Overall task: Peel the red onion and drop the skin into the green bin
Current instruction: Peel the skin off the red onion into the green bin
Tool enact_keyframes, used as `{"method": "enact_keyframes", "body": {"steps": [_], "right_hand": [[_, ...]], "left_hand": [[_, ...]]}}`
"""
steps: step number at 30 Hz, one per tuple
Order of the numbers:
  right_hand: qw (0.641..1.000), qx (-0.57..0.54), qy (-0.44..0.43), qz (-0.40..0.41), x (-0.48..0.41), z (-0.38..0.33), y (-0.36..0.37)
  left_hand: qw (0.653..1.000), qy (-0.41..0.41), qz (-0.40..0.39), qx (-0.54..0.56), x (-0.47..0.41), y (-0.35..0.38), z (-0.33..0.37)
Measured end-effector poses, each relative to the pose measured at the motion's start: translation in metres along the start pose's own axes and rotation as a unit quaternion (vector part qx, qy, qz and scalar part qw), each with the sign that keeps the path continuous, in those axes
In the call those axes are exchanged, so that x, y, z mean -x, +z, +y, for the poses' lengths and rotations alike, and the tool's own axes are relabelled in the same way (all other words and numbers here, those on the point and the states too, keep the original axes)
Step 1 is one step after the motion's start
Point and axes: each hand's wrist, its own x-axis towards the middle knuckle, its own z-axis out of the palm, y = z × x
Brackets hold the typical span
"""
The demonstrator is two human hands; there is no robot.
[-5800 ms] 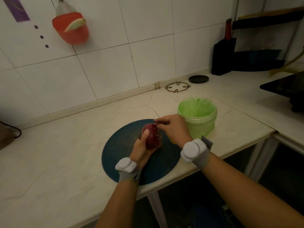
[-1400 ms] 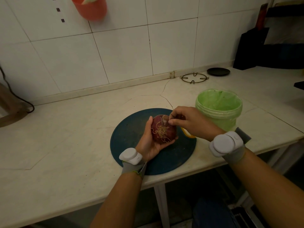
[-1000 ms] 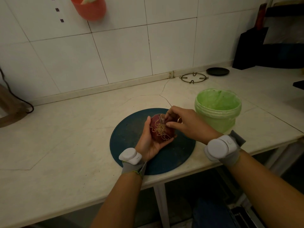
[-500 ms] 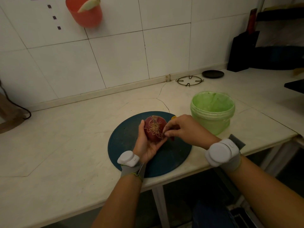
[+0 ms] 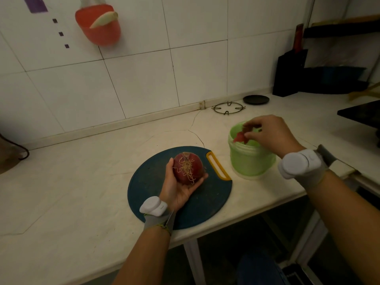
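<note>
1. The red onion [image 5: 188,168] is round and glossy, with a tangle of pale, wiry roots facing the camera and a dry patch at its top edge.
2. The left hand [image 5: 177,187] cups the onion from below, thumb on its left side and fingertips curled under its right, holding it just above the cutting board [image 5: 148,188].
3. The board is a round, matte, dark blue disc with a yellow slotted handle [image 5: 218,166] at its right edge. It lies flat on the tabletop [image 5: 72,192], a pale stone-like surface with thin cracks.
4. The green bin [image 5: 249,161] is a squat, translucent plastic tub that stands on the tabletop just right of the board.
5. The right hand [image 5: 269,134] is over the bin's mouth, its fingertips pinching a thin, reddish scrap of skin [image 5: 239,137] that hangs inside the rim. The hand hides the rest of the bin's inside.
6. Both wrists wear grey straps carrying white rounded pods.
7. A red plastic cup [image 5: 98,27] hangs on the glossy white tiled wall with a pale wedge sticking out of it.
8. A wire ring stand [image 5: 228,108] and a flat black disc [image 5: 256,99] lie by the wall.
</note>
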Motion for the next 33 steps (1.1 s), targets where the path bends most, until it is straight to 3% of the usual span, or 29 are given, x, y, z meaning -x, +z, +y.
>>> {"method": "enact_keyframes", "body": {"steps": [4,9,12,16,25,33], "right_hand": [[0.995,0.025,-0.101,-0.013,0.002,-0.011,0.012],[0.957,0.002,-0.249,-0.149,0.018,-0.045,0.054],[0.941,0.002,-0.254,-0.222,0.019,-0.053,0.079],[0.936,-0.051,-0.247,-0.246,0.019,-0.058,0.101],[0.934,-0.213,-0.239,-0.158,0.03,-0.061,0.129],[0.936,-0.158,-0.314,0.007,0.035,-0.074,0.145]], "left_hand": [[1.0,-0.007,-0.004,0.015,0.002,-0.002,0.001],[1.0,-0.01,-0.019,-0.001,0.001,-0.005,0.002],[1.0,0.003,-0.023,-0.019,0.001,-0.005,0.0],[0.999,0.012,-0.033,-0.035,0.004,-0.005,0.001],[0.997,0.012,-0.076,0.012,0.005,-0.008,0.002],[0.997,0.005,-0.055,0.055,0.004,-0.009,0.002]]}}
